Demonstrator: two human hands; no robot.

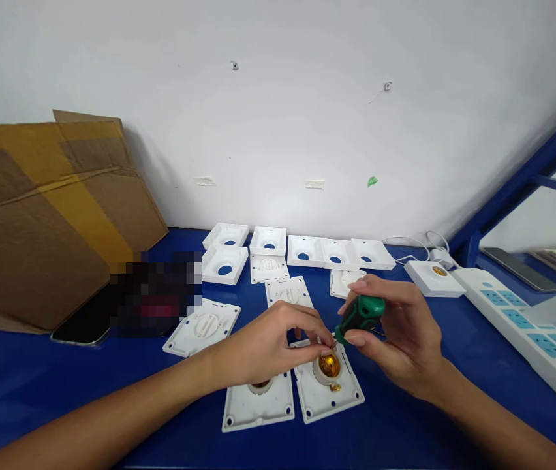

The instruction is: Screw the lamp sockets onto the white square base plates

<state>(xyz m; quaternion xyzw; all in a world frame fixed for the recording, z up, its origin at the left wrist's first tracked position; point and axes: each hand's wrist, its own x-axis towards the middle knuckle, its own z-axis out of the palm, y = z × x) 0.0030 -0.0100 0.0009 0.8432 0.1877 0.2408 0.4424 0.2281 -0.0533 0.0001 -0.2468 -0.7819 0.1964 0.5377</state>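
"What is hidden?"
"The left hand [280, 339] covers the upper part of the front-left white plate [258, 415]; the tip of the green screwdriver [362, 314] is too small to make out."
"What else?"
"Pixelation masks a dark item [158, 300]. Picture edges crop the cardboard box [62, 222] and power strip [527, 329]. Lettering on a white disc [205, 326] is unreadable."

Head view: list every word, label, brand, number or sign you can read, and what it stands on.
No text is readable.
Leftmost white plate: raised lettering on its disc, too small to read.
White plate beyond the left hand, and farther plate behind: likewise.
Power strip: no readable marking.
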